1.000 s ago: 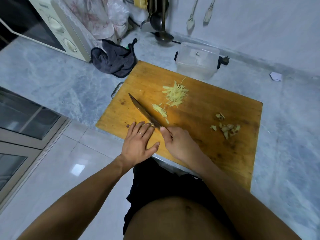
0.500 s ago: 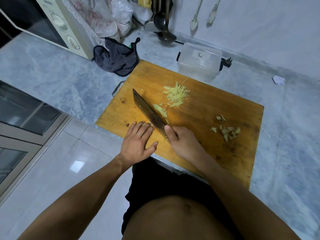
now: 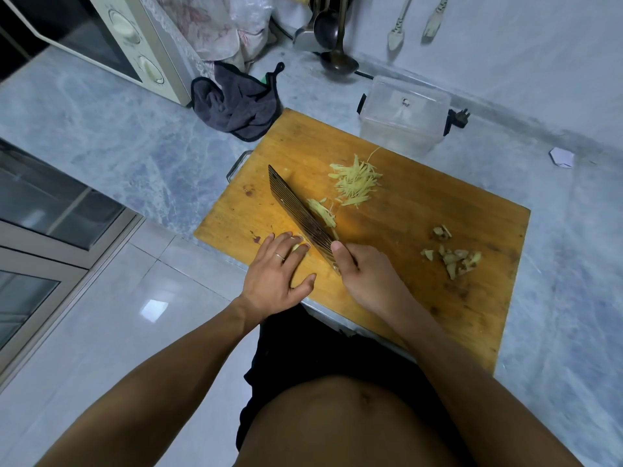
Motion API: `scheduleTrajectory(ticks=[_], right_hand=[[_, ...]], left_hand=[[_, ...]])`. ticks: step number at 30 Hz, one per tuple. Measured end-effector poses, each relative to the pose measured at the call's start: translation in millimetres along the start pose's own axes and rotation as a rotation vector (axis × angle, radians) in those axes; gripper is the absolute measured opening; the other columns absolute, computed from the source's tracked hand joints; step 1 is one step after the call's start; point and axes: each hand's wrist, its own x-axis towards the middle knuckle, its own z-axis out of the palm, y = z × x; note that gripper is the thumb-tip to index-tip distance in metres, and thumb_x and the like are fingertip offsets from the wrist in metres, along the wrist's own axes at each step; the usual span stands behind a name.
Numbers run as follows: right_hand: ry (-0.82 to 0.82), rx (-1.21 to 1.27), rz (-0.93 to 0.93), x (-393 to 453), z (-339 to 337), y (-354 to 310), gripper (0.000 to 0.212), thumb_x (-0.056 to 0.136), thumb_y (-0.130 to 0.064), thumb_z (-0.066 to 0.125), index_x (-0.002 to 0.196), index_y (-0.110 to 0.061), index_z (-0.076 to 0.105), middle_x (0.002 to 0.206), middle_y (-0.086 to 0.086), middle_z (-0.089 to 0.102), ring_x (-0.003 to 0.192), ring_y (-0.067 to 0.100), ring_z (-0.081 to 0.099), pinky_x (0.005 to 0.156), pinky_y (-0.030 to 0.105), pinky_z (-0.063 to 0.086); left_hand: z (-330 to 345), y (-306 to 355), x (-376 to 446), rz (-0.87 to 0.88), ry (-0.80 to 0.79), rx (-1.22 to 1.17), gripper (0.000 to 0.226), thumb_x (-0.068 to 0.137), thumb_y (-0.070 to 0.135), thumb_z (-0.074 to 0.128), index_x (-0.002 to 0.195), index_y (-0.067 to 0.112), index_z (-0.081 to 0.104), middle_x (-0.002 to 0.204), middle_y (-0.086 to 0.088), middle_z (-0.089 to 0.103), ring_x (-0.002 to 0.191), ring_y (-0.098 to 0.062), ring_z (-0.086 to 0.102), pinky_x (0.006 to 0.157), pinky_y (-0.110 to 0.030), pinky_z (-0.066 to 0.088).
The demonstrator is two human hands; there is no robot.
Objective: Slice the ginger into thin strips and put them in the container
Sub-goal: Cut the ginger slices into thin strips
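Note:
A wooden cutting board (image 3: 421,210) lies on the marble counter. My right hand (image 3: 365,276) grips the handle of a cleaver (image 3: 300,215), whose ridged blade runs up and left across the board. My left hand (image 3: 274,274) presses its fingertips on a small piece of ginger (image 3: 301,248) just left of the blade. A few cut strips (image 3: 323,212) lie against the blade's right side. A larger pile of thin ginger strips (image 3: 357,182) sits further back. The clear plastic container (image 3: 404,116) stands behind the board's far edge.
Brown ginger peelings (image 3: 451,256) lie on the board's right half. A dark cloth (image 3: 237,104) and a microwave (image 3: 111,42) sit at the back left. Ladles (image 3: 335,38) hang at the back wall. A white scrap (image 3: 561,157) lies on the counter at right.
The cleaver has tilted from edge-on to showing its ridged flat side and sits closer to the left fingertips. My left hand's fingers have curled inward onto the ginger piece.

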Motion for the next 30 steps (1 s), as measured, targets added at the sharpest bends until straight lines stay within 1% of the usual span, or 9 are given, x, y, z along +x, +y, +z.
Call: scheduleTrajectory(ticks=[7, 12, 17, 20, 24, 30], right_hand=[[-0.038, -0.001, -0.002, -0.6, 2.6, -3.1, 0.048, 0.106, -0.044, 0.033, 0.064, -0.022, 0.038, 0.059, -0.002, 0.041, 0.056, 0.012, 0.040, 0.056, 0.034, 0.029], [-0.044, -0.015, -0.005, 0.3, 1.2, -3.6, 0.047, 0.106, -0.043, 0.033, 0.065, -0.020, 0.039, 0.061, -0.002, 0.042, 0.057, 0.012, 0.040, 0.057, 0.034, 0.030], [-0.030, -0.025, -0.016, 1.4, 3.2, -2.2, 0.046, 0.106, -0.043, 0.034, 0.065, -0.022, 0.039, 0.060, -0.003, 0.042, 0.057, 0.012, 0.041, 0.058, 0.034, 0.030], [-0.047, -0.034, -0.008, 2.1, 6.2, -0.5, 0.046, 0.106, -0.044, 0.032, 0.066, -0.023, 0.039, 0.063, -0.003, 0.043, 0.062, 0.013, 0.041, 0.060, 0.033, 0.028], [-0.062, -0.041, 0.011, 3.6, 7.6, 2.9, 0.045, 0.106, -0.047, 0.030, 0.067, -0.025, 0.040, 0.066, -0.004, 0.044, 0.067, 0.013, 0.041, 0.067, 0.032, 0.030], [-0.054, -0.043, 0.004, 2.2, 8.1, 3.3, 0.045, 0.106, -0.046, 0.031, 0.067, -0.025, 0.040, 0.066, -0.004, 0.043, 0.067, 0.013, 0.041, 0.066, 0.032, 0.030]], left_hand=[[1.0, 0.2, -0.4, 0.000, 0.019, 0.001, 0.053, 0.088, 0.045, 0.059, 0.122, 0.005, 0.066, 0.128, -0.014, 0.060, 0.129, -0.035, 0.049, 0.113, -0.052, 0.031], [-0.1, 1.2, 0.1, -0.009, 0.020, -0.013, 0.053, 0.087, 0.045, 0.059, 0.122, 0.005, 0.066, 0.129, -0.013, 0.060, 0.130, -0.035, 0.048, 0.114, -0.051, 0.030], [-1.7, 2.4, 0.9, -0.017, 0.009, -0.022, 0.054, 0.087, 0.045, 0.058, 0.122, 0.005, 0.065, 0.128, -0.014, 0.060, 0.129, -0.035, 0.049, 0.113, -0.051, 0.031], [-2.3, 1.6, 0.8, -0.025, 0.000, -0.028, 0.053, 0.087, 0.045, 0.059, 0.122, 0.005, 0.065, 0.128, -0.014, 0.060, 0.128, -0.035, 0.049, 0.112, -0.052, 0.032], [-3.2, 2.4, 0.8, -0.034, -0.015, -0.025, 0.054, 0.087, 0.046, 0.059, 0.123, 0.006, 0.065, 0.129, -0.013, 0.060, 0.129, -0.034, 0.049, 0.113, -0.051, 0.031], [-3.4, 2.2, 1.0, -0.038, -0.019, -0.027, 0.053, 0.087, 0.046, 0.058, 0.124, 0.007, 0.065, 0.130, -0.013, 0.059, 0.130, -0.034, 0.048, 0.114, -0.051, 0.030]])
